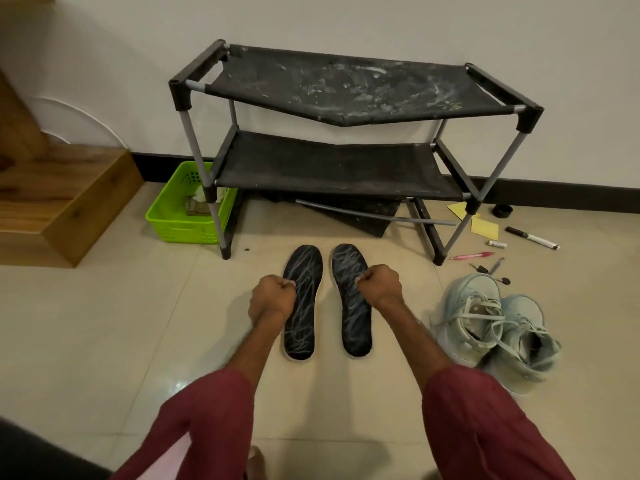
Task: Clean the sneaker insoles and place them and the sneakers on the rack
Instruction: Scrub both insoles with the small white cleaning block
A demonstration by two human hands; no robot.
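Two black insoles streaked with white marks lie flat side by side on the tiled floor, the left insole [302,306] and the right insole [351,303]. My left hand [272,297] is curled into a fist over the left insole's outer edge. My right hand [381,285] is a fist over the right insole's outer edge. No grip on either insole shows. A pair of pale blue sneakers [495,330] stands on the floor to the right, laces loose. The black two-shelf rack [346,133] stands against the wall behind the insoles, both shelves bare and dusty.
A green plastic basket [188,211] with cloths sits left of the rack. A wooden step [62,195] is at far left. Yellow notes [483,226], a marker [531,238], a pink pen [471,256], keys [491,270] and a loose grey rod [374,213] lie near the rack's right leg.
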